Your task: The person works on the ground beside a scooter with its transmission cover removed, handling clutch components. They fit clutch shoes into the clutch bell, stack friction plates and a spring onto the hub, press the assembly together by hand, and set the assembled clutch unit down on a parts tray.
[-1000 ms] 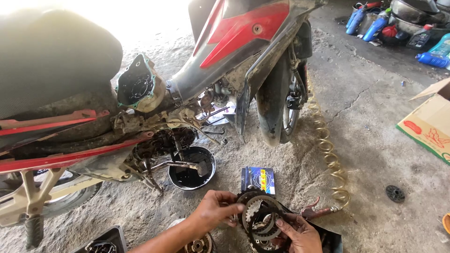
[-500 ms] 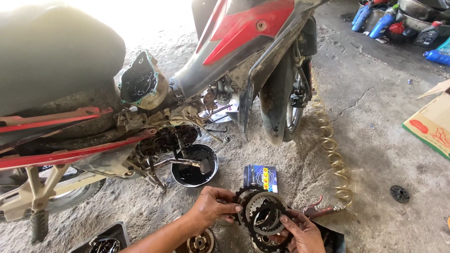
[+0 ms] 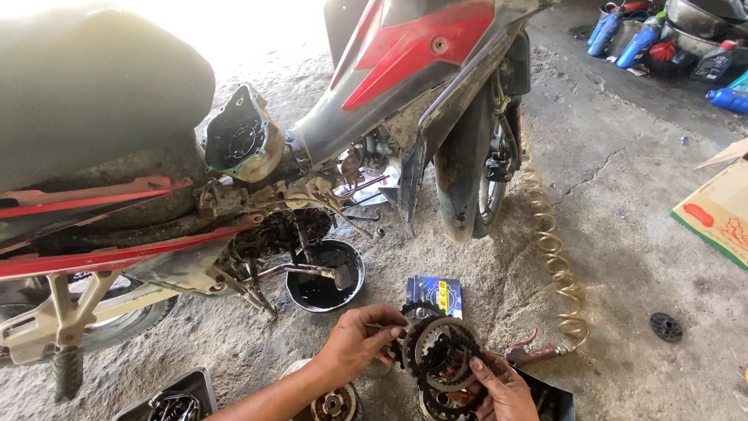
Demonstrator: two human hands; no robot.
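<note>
Both hands grip a stack of greasy, toothed metal clutch rings point(image 3: 444, 355) — left hand point(image 3: 360, 343) at its left edge, right hand point(image 3: 502, 390) beneath — near a black oil-filled bowl point(image 3: 323, 277) under the motorbike point(image 3: 312, 140).

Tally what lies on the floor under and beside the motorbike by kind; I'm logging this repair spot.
Oil pan: 1
Small blue box: 1
Coiled air hose: 1
Cardboard box: 1
Parts tray: 1
Round black cap: 1
Total: 6
</note>
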